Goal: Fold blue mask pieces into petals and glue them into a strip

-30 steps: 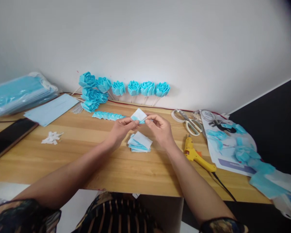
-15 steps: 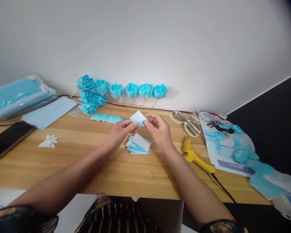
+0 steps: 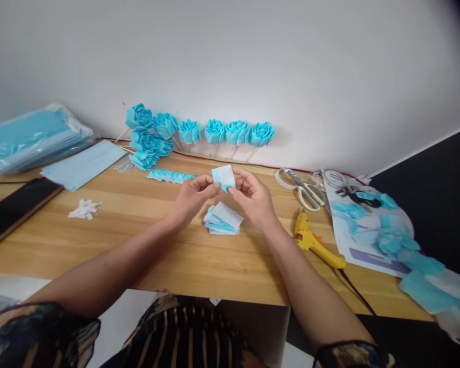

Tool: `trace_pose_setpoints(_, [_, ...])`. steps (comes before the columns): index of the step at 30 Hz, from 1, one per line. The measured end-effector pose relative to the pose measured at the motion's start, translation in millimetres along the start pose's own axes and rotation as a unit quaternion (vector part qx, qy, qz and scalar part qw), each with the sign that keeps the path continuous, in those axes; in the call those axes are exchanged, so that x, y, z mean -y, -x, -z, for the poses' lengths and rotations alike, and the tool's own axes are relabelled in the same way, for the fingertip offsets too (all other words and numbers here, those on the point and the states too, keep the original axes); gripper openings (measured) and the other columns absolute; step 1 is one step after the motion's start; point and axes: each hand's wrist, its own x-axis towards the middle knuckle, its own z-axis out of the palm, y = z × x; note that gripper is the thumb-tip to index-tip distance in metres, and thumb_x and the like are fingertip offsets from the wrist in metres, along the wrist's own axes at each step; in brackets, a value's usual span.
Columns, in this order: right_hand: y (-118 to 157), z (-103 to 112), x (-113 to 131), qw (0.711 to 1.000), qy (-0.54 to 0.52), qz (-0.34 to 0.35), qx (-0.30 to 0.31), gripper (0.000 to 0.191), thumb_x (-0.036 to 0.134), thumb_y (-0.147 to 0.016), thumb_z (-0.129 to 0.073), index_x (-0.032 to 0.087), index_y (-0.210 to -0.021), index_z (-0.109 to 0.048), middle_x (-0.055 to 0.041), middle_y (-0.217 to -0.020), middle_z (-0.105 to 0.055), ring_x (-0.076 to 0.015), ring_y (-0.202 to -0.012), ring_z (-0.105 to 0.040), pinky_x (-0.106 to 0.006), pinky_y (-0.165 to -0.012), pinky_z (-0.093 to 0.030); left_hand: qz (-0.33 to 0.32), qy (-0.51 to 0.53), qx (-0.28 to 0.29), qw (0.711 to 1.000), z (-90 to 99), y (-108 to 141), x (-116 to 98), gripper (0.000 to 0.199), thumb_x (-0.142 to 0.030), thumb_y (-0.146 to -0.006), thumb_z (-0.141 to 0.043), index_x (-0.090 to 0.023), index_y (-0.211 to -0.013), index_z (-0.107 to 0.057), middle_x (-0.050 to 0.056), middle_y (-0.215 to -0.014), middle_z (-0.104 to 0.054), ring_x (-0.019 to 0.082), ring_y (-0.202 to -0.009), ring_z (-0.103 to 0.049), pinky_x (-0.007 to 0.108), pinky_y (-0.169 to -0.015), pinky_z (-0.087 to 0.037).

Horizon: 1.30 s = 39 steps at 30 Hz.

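A small blue-and-white fabric piece [image 3: 224, 177], its edges partly folded to show blue, is pinched between both hands above the table. My left hand [image 3: 194, 197] grips its left lower edge with thumb and fingers. On the other side, my right hand [image 3: 253, 197] pinches the lower right corner. Just below the hands lies a stack of similar fabric pieces [image 3: 223, 221], white and pale blue. A row of folded blue petals [image 3: 170, 176] rests beyond my left hand.
Blue fabric roses [image 3: 214, 132] on sticks lean along the wall. To the right are scissors [image 3: 310, 196], a yellow glue gun [image 3: 316, 245] and a paper sheet [image 3: 375, 258] with blue scraps. At left lie a phone [image 3: 17, 209], white scraps [image 3: 84, 208] and bagged blue sheets [image 3: 30, 135].
The fabric piece has turned in my fingers, and blue now shows along its left side as well as below. The whole view has shifted slightly.
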Motion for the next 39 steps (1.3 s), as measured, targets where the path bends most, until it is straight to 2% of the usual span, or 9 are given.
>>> trace_pose_setpoints(2, [0, 0, -1, 1.000, 0.015, 0.002, -0.008, 0.044, 0.026, -0.081, -0.068, 0.024, -0.124, -0.060, 0.0006, -0.086, -0.070, -0.0149, -0.078, -0.064, -0.031, -0.076, -0.051, -0.005, 0.014, -0.002, 1.000, -1.0, 1, -1, 0.023, -0.037, -0.074, -0.079, -0.016, -0.079, -0.070, 0.000, -0.071, -0.065, 0.012, -0.067, -0.056, 0.026, -0.069, -0.044])
trace_pose_setpoints(5, [0, 0, -2, 1.000, 0.019, 0.008, -0.021, 0.044, 0.026, -0.081, -0.067, 0.025, -0.124, -0.060, 0.0013, -0.085, -0.068, -0.0145, -0.077, -0.064, -0.031, -0.075, -0.051, 0.010, 0.026, 0.034, 0.999, -1.9, 2, 1, 0.029, -0.041, -0.076, -0.078, -0.017, -0.092, -0.075, 0.002, -0.080, -0.068, 0.014, -0.071, -0.057, 0.028, -0.071, -0.045])
trace_pose_setpoints(8, [1, -1, -1, 1.000, 0.015, 0.014, -0.021, 0.045, 0.026, -0.081, -0.068, 0.024, -0.126, -0.059, 0.0017, -0.084, -0.068, -0.0143, -0.077, -0.064, -0.031, -0.076, -0.052, 0.042, 0.018, 0.058, 0.997, -1.0, 1, 8, 0.025, -0.041, -0.075, -0.079, -0.017, -0.083, -0.077, 0.001, -0.073, -0.065, 0.013, -0.067, -0.054, 0.028, -0.067, -0.043])
trace_pose_setpoints(12, [1, -2, 1, 1.000, 0.007, 0.010, -0.006, 0.047, 0.027, -0.081, -0.069, 0.024, -0.127, -0.058, 0.0000, -0.089, -0.072, -0.0157, -0.081, -0.067, -0.033, -0.079, -0.054, 0.052, 0.027, 0.037, 0.998, 2.2, -1, 16, 0.026, -0.041, -0.074, -0.079, -0.016, -0.068, -0.074, 0.001, -0.065, -0.063, 0.014, -0.066, -0.054, 0.030, -0.069, -0.044])
trace_pose_setpoints(20, [1, 3, 2, 0.999, 0.020, 0.005, -0.031, 0.038, 0.034, -0.090, -0.061, 0.024, -0.127, -0.060, 0.0003, -0.083, -0.071, -0.0157, -0.077, -0.065, -0.032, -0.075, -0.053, 0.052, 0.039, 0.006, 0.998, 4.2, -2, 9, 0.026, -0.041, -0.074, -0.078, -0.017, -0.067, -0.074, 0.003, -0.068, -0.067, 0.014, -0.067, -0.056, 0.030, -0.071, -0.045])
trace_pose_setpoints(26, [2, 1, 3, 1.000, 0.013, 0.002, 0.020, 0.057, 0.037, -0.082, -0.071, 0.028, -0.136, -0.056, -0.0037, -0.106, -0.071, -0.0173, -0.088, -0.066, -0.032, -0.078, -0.056, 0.050, -0.028, 0.048, 0.997, 1.2, 2, 7, 0.027, -0.040, -0.071, -0.079, -0.018, -0.060, -0.070, 0.000, -0.058, -0.063, 0.014, -0.060, -0.054, 0.029, -0.064, -0.042])
trace_pose_setpoints(33, [1, 3, 3, 0.998, 0.059, 0.011, -0.017, 0.048, 0.027, -0.082, -0.068, 0.028, -0.129, -0.064, 0.0025, -0.077, -0.057, -0.0138, -0.069, -0.056, -0.028, -0.067, -0.052, 0.057, -0.049, 0.048, 0.996, -0.6, 3, 5, 0.024, -0.040, -0.073, -0.075, -0.019, -0.063, -0.073, 0.000, -0.059, -0.064, 0.014, -0.058, -0.054, 0.027, -0.059, -0.041])
trace_pose_setpoints(36, [0, 3, 2, 0.998, 0.058, 0.014, -0.019, 0.046, 0.027, -0.082, -0.068, 0.027, -0.128, -0.064, 0.0029, -0.075, -0.056, -0.0136, -0.068, -0.055, -0.028, -0.067, -0.051, 0.051, -0.058, 0.045, 0.996, -0.4, 2, 4, 0.026, -0.041, -0.073, -0.074, -0.019, -0.060, -0.071, 0.000, -0.059, -0.064, 0.014, -0.059, -0.054, 0.028, -0.062, -0.041])
trace_pose_setpoints(39, [-1, 3, 1, 0.998, 0.049, 0.023, -0.040, 0.045, 0.028, -0.084, -0.065, 0.024, -0.129, -0.062, 0.0022, -0.080, -0.060, -0.0139, -0.073, -0.059, -0.030, -0.074, -0.053, 0.041, -0.068, 0.037, 0.996, 1.3, 2, 2, 0.027, -0.043, -0.074, -0.075, -0.020, -0.062, -0.073, 0.001, -0.064, -0.068, 0.016, -0.064, -0.057, 0.029, -0.068, -0.044])
